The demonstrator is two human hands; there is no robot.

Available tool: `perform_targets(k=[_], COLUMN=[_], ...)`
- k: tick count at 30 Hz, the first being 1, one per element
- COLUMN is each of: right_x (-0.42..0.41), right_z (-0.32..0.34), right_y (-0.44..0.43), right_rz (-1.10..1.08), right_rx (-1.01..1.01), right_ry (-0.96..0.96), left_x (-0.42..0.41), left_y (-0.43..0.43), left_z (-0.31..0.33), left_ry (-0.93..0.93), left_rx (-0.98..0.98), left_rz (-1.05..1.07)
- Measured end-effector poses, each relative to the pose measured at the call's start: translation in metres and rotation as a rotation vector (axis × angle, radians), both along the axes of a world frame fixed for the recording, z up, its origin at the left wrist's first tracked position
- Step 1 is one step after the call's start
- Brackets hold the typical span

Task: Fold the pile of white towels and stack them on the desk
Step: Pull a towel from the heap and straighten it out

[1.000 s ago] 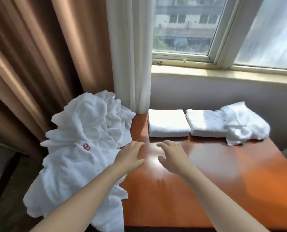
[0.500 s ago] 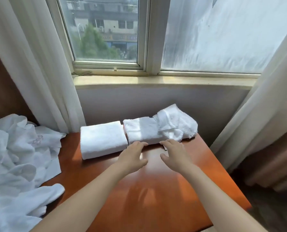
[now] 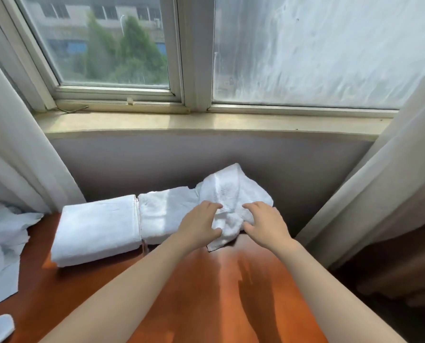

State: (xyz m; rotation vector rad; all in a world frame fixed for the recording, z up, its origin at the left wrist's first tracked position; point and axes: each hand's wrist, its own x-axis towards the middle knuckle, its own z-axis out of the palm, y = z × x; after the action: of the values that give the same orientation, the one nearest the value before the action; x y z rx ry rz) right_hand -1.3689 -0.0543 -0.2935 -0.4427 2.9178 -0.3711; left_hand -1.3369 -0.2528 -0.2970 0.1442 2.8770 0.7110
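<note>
A crumpled white terry towel (image 3: 231, 191) lies at the far right end of the orange-brown wooden desk (image 3: 206, 300), bunched against the grey wall below the window, with one corner hanging towards the near side. Both hands are on it. The left hand (image 3: 199, 225) rests on the towel's left part, its fingers spread and only slightly bent, its thumb touching the lower fold. The right hand (image 3: 266, 224) lies on the right part in the same loose, spread way, fingertips on the cloth. Neither hand has clearly closed round the fabric.

The crumpled towel partly overlaps a folded white towel (image 3: 164, 211). Just to the left of that one, touching it, lies a second folded white towel (image 3: 97, 229), a neat flat rectangle. Further left, at the desk's edge, spreads a heap of unfolded white towels (image 3: 1, 236).

Sheer white curtains (image 3: 13, 144) hang on both sides of the pale window sill (image 3: 206, 122).
</note>
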Motion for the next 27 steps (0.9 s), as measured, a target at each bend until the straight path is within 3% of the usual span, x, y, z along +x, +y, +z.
perform_targets(k=[15, 27], right_x=[-0.14, -0.15], right_z=[-0.073, -0.1], right_y=[0.001, -0.011], right_rz=[-0.155, -0.169], right_rx=[-0.152, -0.128], right_ry=[-0.228, -0.102], left_x=[-0.133, -0.146], left_y=[0.007, 0.005], left_z=[-0.07, -0.094], left_ry=[-0.111, 0.114], left_rx=[-0.136, -0.115], left_rz=[0.132, 0.181])
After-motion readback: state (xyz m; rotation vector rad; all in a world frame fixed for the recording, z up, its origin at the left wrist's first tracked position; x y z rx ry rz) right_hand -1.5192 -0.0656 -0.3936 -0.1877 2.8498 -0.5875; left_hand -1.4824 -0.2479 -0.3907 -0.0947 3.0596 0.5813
